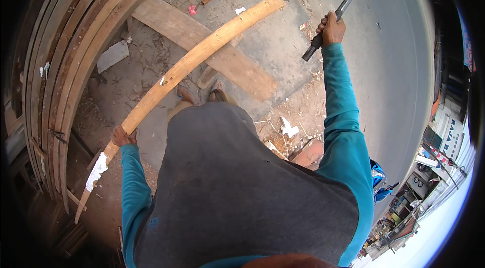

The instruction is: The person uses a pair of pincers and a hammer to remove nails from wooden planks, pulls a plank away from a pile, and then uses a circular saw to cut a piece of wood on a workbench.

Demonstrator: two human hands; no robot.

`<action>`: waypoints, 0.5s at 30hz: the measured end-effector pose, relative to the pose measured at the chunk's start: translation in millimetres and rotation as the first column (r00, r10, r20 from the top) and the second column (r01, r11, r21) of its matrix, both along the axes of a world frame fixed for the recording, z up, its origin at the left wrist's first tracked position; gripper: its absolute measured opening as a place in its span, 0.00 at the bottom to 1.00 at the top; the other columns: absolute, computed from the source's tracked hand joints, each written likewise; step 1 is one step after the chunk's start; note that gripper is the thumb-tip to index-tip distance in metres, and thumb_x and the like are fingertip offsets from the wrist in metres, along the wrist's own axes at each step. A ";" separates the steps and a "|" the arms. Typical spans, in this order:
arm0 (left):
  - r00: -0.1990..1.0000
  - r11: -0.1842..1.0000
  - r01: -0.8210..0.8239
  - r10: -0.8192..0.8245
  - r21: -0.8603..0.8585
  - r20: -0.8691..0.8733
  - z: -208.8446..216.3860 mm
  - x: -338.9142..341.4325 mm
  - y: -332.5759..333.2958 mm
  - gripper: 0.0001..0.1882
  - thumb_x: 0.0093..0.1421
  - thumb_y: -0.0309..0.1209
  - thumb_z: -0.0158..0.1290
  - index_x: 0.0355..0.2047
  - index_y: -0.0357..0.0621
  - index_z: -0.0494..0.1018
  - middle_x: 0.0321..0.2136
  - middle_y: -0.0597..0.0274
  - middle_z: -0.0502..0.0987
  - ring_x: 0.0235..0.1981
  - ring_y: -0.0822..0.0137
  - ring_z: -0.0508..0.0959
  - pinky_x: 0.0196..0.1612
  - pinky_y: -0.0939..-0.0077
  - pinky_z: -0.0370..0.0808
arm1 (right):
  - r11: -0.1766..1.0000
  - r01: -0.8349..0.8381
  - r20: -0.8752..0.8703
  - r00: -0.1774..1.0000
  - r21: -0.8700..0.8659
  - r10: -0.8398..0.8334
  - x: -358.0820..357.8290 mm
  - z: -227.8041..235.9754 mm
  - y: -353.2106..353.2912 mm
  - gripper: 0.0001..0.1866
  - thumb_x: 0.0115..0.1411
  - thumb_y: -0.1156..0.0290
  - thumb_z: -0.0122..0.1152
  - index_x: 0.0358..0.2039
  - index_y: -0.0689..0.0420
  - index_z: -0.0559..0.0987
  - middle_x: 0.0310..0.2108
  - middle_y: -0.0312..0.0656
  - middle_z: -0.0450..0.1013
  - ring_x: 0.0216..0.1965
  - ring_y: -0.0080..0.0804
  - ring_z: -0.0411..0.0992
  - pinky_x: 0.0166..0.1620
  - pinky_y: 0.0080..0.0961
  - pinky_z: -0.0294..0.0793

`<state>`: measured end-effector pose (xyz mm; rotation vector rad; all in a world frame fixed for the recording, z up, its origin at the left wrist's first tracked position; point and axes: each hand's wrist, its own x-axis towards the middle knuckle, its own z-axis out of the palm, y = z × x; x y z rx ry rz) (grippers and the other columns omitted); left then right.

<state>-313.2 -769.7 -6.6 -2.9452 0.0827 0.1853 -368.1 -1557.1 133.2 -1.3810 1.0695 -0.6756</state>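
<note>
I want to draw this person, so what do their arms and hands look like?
Both arms wear long teal sleeves that reach about to the wrists, with some wrinkles in the cloth. The left hand and right hand are bare, with no gloves. The shirt's front is dark grey.

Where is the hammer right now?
Upper right of the head view: the hammer is gripped in the right hand, head end up, to the right of the long plank's far end.
</note>
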 end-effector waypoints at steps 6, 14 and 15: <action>0.950 0.971 -0.237 0.223 -0.038 -0.220 10.4 -4.1 -14.9 0.37 0.34 0.47 0.74 0.43 0.51 0.69 0.39 0.59 0.73 0.47 0.52 0.72 0.53 0.59 0.65 | 0.813 -0.301 -0.182 0.881 0.498 0.437 0.1 -22.3 33.2 0.15 0.64 0.60 0.58 0.27 0.56 0.68 0.18 0.31 0.62 0.16 0.20 0.60 0.18 0.19 0.62; 0.999 0.992 -0.006 0.012 -0.129 0.047 3.8 -12.4 4.5 0.36 0.39 0.44 0.72 0.46 0.54 0.67 0.45 0.58 0.70 0.49 0.47 0.68 0.54 0.52 0.60 | 0.910 -0.370 0.063 0.929 0.186 0.364 -23.7 -18.0 193.9 0.14 0.65 0.62 0.59 0.31 0.59 0.69 0.18 0.37 0.65 0.15 0.25 0.66 0.19 0.21 0.66; 0.999 0.990 -0.036 0.036 -0.136 -0.005 6.4 -11.0 3.9 0.36 0.39 0.44 0.72 0.47 0.54 0.67 0.45 0.59 0.70 0.49 0.47 0.68 0.55 0.53 0.59 | 0.888 -0.417 0.060 0.908 0.192 0.414 -29.1 -24.9 211.8 0.14 0.65 0.62 0.60 0.31 0.59 0.70 0.17 0.36 0.65 0.14 0.24 0.65 0.18 0.21 0.66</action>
